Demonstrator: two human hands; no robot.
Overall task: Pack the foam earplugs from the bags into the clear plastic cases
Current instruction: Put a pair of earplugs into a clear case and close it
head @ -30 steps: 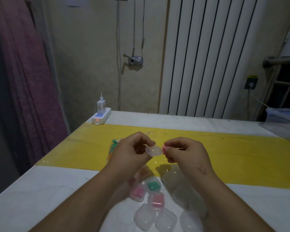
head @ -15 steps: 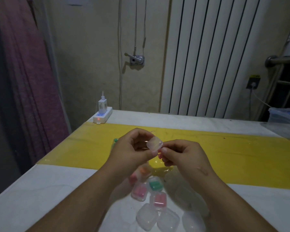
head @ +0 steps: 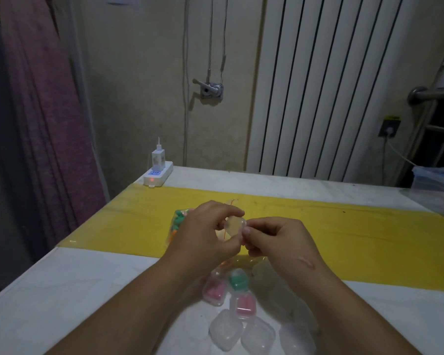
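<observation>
Over the yellow strip, my left hand [head: 208,234] and my right hand [head: 274,239] pinch one small clear plastic case [head: 234,224] between their fingertips. I cannot tell what lies inside it. Behind my left hand lies a bag of green and orange foam earplugs [head: 178,221], mostly hidden. Near the front edge lie several cases: two with pink earplugs [head: 242,306], one with green earplugs [head: 237,281], and empty clear cases [head: 226,330].
The white table [head: 62,290] carries a yellow strip [head: 356,239] across its middle. A white power strip [head: 157,174] with a charger sits at the back left corner. A clear plastic bin [head: 436,179] stands at the far right. A pink curtain [head: 44,111] hangs at the left.
The pink earplug seen in my right fingers a second ago is out of sight. Both hands have closed in on the clear case, which has tilted and turned between the fingertips.
</observation>
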